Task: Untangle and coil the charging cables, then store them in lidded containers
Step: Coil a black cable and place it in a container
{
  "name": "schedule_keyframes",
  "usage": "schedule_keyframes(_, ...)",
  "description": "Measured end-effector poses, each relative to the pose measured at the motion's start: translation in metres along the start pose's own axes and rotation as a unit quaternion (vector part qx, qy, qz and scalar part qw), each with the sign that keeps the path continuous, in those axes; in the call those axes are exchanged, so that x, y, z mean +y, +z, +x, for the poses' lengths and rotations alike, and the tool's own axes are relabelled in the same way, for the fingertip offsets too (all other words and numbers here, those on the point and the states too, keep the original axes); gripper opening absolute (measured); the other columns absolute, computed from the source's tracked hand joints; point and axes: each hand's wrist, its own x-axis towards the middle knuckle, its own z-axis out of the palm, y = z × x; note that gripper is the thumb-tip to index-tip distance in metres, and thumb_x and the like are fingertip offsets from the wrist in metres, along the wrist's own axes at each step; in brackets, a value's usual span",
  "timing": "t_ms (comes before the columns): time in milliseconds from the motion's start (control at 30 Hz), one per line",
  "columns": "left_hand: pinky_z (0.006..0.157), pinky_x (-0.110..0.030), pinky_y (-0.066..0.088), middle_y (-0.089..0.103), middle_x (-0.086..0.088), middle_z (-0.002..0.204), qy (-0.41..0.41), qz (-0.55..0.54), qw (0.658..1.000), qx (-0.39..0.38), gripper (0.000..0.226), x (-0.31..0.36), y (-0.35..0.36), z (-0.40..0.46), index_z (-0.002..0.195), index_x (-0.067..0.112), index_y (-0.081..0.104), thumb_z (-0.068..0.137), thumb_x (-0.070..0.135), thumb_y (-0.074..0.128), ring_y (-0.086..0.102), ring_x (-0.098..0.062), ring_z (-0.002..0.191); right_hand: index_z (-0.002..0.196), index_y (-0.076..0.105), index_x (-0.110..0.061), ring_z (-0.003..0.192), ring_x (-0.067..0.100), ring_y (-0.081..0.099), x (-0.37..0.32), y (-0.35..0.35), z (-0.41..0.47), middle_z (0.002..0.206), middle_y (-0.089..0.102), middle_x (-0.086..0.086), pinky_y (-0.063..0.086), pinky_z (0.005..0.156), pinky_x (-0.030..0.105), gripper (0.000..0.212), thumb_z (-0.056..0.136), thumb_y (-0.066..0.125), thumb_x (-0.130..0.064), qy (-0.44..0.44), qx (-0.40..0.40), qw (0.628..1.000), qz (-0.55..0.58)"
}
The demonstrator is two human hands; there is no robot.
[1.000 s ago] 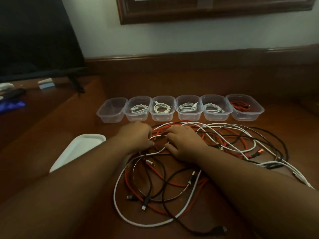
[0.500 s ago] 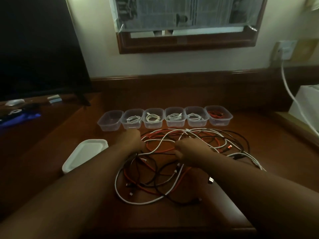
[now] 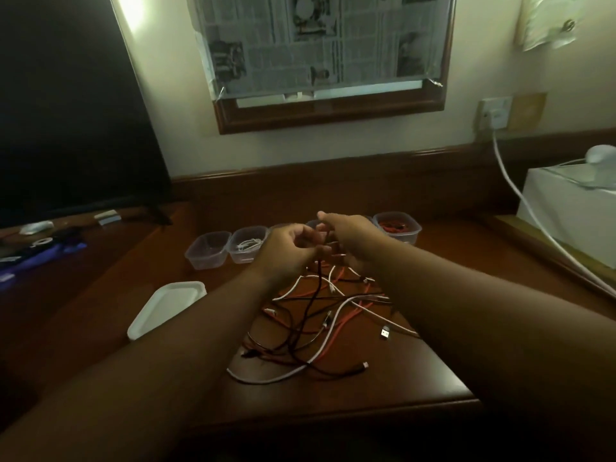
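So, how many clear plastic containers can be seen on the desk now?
3 fully seen: empty one at the left end, the next holding white cable, one holding red cable at the right. The hands may hide more.

I have only the one head-worn view, looking forward and down from above the dark wooden desk [image 3: 416, 378]. It sits close over both forearms, facing the cream wall [image 3: 173, 128] behind, with no second view overlapping.

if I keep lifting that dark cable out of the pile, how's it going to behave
Probably floppy: the dark cable hangs limp from the left hand. Likely to snag, since it crosses white and red cables in the tangle.
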Motion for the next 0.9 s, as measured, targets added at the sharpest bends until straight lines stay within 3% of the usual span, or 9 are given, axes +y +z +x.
schedule_keyframes(133,0.058,-0.023,0.054,0.070,-0.010,0.094,-0.010,-0.044,0.999,0.015,0.011,0.002,0.008,0.000,0.101,0.009,0.064,0.092,0.015,0.067,0.067,-0.015,0.074,0.120,0.063,-0.005,0.067,0.017,0.059,-0.024,-0.010,-0.003,0.081,0.061,0.008,0.052,0.060,0.029,0.025,0.100,0.051,-0.014,-0.036,0.056,0.991,-0.112)
schedule_keyframes(267,0.055,-0.021,0.053,0.065,-0.011,0.095,-0.010,-0.051,0.994,0.092,0.009,0.000,0.017,0.011,0.098,0.019,0.061,0.093,0.013,0.066,0.062,-0.017,0.074,0.109,0.068,-0.009,0.088,0.025,0.064,-0.021,-0.027,-0.007,0.099,0.066,0.013,0.051,0.072,0.035,0.025,0.100,0.046,-0.016,-0.166,0.078,0.886,-0.426)
schedule_keyframes(367,0.063,-0.027,0.054,0.061,-0.010,0.106,0.008,-0.011,0.998,0.068,0.034,0.001,0.029,0.022,0.121,0.024,0.052,0.092,0.015,0.067,0.063,-0.019,0.084,0.082,0.058,-0.025,0.066,0.014,0.054,-0.009,-0.040,-0.021,0.077,0.060,0.001,0.042,0.057,0.029,0.024,0.102,0.046,-0.030,-0.236,0.057,0.866,-0.438)
schedule_keyframes(433,0.062,-0.024,0.051,0.062,-0.009,0.104,0.016,-0.017,1.000,0.018,0.030,0.004,0.041,0.030,0.122,0.020,0.053,0.095,0.011,0.061,0.063,-0.014,0.081,0.079,0.053,-0.031,0.062,0.010,0.052,-0.002,-0.048,-0.026,0.074,0.058,-0.004,0.039,0.057,0.026,0.024,0.103,0.046,-0.032,-0.277,0.040,0.854,-0.438)
schedule_keyframes(567,0.054,-0.023,0.044,0.059,-0.008,0.074,0.000,-0.060,0.998,-0.009,0.005,0.005,0.072,0.047,0.096,0.007,0.062,0.097,0.008,0.056,0.054,-0.009,0.056,0.090,0.059,-0.022,0.084,0.008,0.053,0.003,-0.067,-0.034,0.093,0.054,-0.006,0.041,0.070,0.020,0.020,0.103,0.045,-0.024,-0.413,0.052,0.845,-0.335)
schedule_keyframes(667,0.048,-0.018,0.042,0.057,-0.003,0.066,-0.033,-0.018,0.999,-0.022,0.015,-0.008,0.096,0.059,0.086,0.013,0.063,0.099,0.019,0.058,0.051,-0.011,0.058,0.116,0.058,-0.019,0.113,0.007,0.052,-0.004,-0.087,-0.045,0.122,0.054,0.000,0.044,0.093,0.019,0.026,0.107,0.034,-0.026,-0.355,-0.024,0.924,-0.137)
schedule_keyframes(733,0.051,-0.018,0.045,0.058,-0.003,0.069,-0.045,0.008,0.998,-0.038,0.017,-0.020,0.107,0.065,0.087,0.014,0.065,0.100,0.021,0.057,0.054,-0.011,0.062,0.113,0.054,-0.016,0.122,0.018,0.054,-0.009,-0.102,-0.047,0.128,0.056,0.014,0.043,0.104,0.033,0.032,0.108,0.027,-0.032,-0.298,-0.066,0.952,-0.022)
schedule_keyframes(833,0.056,-0.020,0.046,0.059,-0.003,0.071,-0.037,0.048,0.997,-0.051,0.019,-0.031,0.116,0.072,0.094,0.008,0.068,0.099,0.023,0.058,0.055,-0.012,0.063,0.111,0.048,-0.010,0.090,0.027,0.068,-0.012,-0.122,-0.050,0.094,0.065,0.016,0.050,0.090,0.044,0.039,0.105,0.029,-0.042,-0.238,-0.111,0.954,0.146)
schedule_keyframes(900,0.053,-0.022,0.044,0.057,-0.003,0.067,-0.037,0.010,0.999,-0.023,0.013,-0.032,0.122,0.076,0.090,0.009,0.067,0.097,0.019,0.062,0.051,-0.014,0.059,0.095,0.045,-0.015,0.058,0.017,0.053,-0.009,-0.132,-0.048,0.069,0.053,0.003,0.045,0.067,0.038,0.032,0.104,0.036,-0.044,-0.223,-0.066,0.961,0.146)
